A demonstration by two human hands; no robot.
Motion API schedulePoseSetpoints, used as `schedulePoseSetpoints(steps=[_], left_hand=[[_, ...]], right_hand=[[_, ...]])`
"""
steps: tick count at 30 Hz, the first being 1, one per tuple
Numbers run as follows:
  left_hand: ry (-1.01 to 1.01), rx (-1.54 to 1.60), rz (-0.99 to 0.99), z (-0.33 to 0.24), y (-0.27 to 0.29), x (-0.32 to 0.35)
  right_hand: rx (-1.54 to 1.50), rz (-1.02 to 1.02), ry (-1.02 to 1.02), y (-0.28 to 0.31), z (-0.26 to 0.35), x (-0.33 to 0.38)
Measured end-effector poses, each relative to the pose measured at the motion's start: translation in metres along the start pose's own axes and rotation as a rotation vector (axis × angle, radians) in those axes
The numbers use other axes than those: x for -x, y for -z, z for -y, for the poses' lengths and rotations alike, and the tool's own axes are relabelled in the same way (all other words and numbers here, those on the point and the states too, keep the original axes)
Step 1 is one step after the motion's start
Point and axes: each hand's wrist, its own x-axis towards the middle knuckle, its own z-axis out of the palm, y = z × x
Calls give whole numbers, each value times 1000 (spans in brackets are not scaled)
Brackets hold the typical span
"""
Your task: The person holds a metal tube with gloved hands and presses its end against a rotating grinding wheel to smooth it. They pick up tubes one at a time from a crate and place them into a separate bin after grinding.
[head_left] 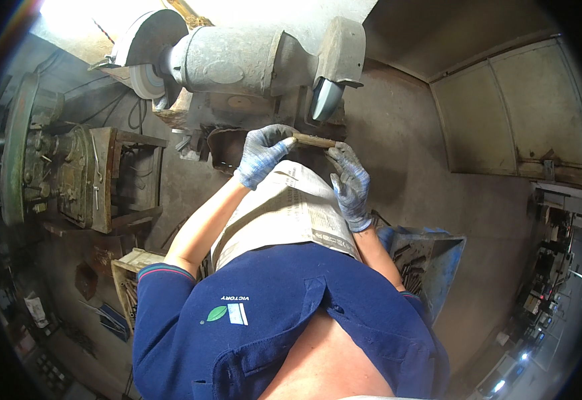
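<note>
A short, narrow, brownish bar (315, 141) lies level between my two hands, just below the bench grinder (228, 61). My left hand (264, 156), in a blue-grey work glove, is closed on the bar's left end, thumb and fingers pinching it. At the other end, the fingertips of my gloved right hand (351, 183) are closed around the tip, with the thumb lower and apart. The grinder's right wheel (328, 100) is just above the bar. What the bar is exactly, I cannot make out. Newspaper (284, 210) covers my lap beneath both hands.
The grinder's left wheel (146, 81) sits under a round guard. A metal trough (224, 150) is below the grinder. A blue bin (438, 267) of metal rods stands to my right, a wooden crate (128, 277) to my left. Green machinery (51, 160) occupies the far left.
</note>
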Motion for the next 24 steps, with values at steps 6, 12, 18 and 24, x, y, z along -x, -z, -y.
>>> schedulePoseSetpoints(steps=[6, 12, 18, 24], left_hand=[[137, 253, -25, 38, -3, -26], [160, 324, -109, 82, -21, -53], [174, 444, -210, 82, -48, -63], [149, 393, -252, 87, -24, -67]], right_hand=[[392, -28, 148, 5, -11, -12], [180, -87, -10, 15, -74, -6], [-92, -191, -218, 19, -83, -12], [-119, -181, -230, -6, -80, -24]])
